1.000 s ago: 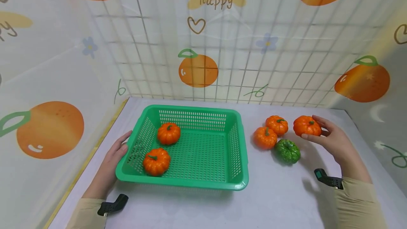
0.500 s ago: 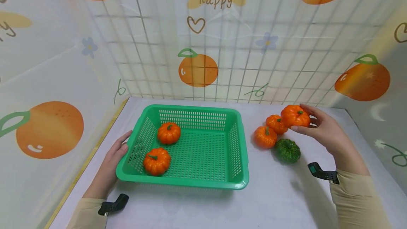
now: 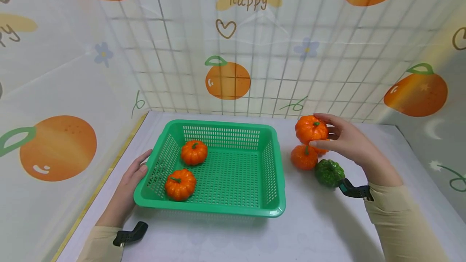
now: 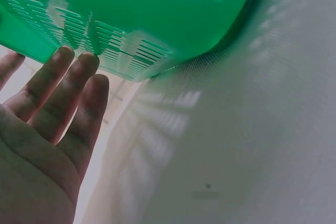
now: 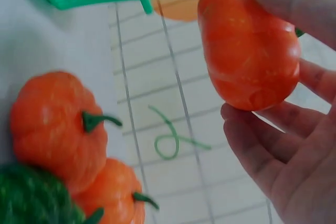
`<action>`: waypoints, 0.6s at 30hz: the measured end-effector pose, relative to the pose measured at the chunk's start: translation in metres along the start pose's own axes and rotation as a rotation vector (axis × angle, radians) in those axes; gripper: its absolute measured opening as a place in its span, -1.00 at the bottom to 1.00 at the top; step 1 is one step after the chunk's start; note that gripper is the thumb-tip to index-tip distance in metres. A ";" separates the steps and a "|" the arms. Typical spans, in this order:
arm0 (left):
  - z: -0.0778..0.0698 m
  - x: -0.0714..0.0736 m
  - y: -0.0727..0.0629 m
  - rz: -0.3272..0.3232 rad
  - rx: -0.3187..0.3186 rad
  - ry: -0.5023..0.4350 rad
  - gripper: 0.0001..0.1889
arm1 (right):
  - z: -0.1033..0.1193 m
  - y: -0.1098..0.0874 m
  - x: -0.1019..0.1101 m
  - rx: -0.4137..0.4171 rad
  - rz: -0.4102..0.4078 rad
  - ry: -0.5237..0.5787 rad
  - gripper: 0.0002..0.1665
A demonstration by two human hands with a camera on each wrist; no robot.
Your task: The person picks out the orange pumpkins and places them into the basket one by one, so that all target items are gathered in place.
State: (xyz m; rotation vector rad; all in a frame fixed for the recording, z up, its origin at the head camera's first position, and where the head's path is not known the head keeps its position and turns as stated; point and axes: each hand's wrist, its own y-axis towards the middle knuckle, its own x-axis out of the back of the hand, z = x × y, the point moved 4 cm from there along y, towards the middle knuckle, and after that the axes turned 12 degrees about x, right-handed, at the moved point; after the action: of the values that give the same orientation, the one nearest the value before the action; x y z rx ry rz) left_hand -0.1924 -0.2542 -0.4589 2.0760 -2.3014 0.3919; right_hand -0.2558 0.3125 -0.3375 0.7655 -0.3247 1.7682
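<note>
A small orange pumpkin point(image 3: 308, 129) is gripped in my right hand point(image 3: 346, 140), thumb on one side and fingers on the other. It is held up over two more orange ones. The nearer of those pumpkins point(image 3: 304, 158) shows well in the head view; the other is mostly hidden by my hand and the held one. In the right wrist view both appear below the held pumpkin point(image 5: 252, 48). Straight fingers of my left hand point(image 3: 128, 183) rest against the left side of a green plastic basket point(image 3: 209, 209). Their tips point(image 4: 89, 61) meet its slotted wall.
Two orange pumpkins stand inside the basket's left half, one behind point(image 3: 194, 152) and one in front point(image 3: 180, 185). A dark green pumpkin point(image 3: 329, 173) sits beside the orange ones on the white table point(image 3: 233, 239). Behind the table hangs a printed curtain point(image 3: 269, 72) over a wire grid.
My right hand has carried the orange pumpkin left and slightly farther back, from beside the group to over it. My left hand and the basket have stayed put.
</note>
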 end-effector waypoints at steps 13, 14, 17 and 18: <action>0.000 0.000 0.001 -0.024 0.012 0.015 -0.47 | 0.033 0.024 -0.029 0.108 0.111 -0.028 -0.02; 0.000 0.000 0.000 -0.026 0.014 0.013 -0.48 | 0.034 0.026 -0.031 0.122 0.119 -0.030 -0.03; 0.000 -0.001 0.000 -0.025 0.008 0.015 -0.47 | 0.040 0.031 -0.036 0.156 0.141 -0.038 -0.02; 0.000 -0.001 0.000 -0.024 0.009 0.010 -0.48 | 0.042 0.033 -0.038 0.167 0.148 -0.043 -0.02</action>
State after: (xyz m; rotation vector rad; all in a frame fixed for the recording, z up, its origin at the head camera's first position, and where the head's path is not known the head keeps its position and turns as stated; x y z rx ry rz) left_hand -0.1923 -0.2533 -0.4589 2.0983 -2.2719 0.4123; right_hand -0.2668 0.2490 -0.3253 0.9185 -0.2704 1.9376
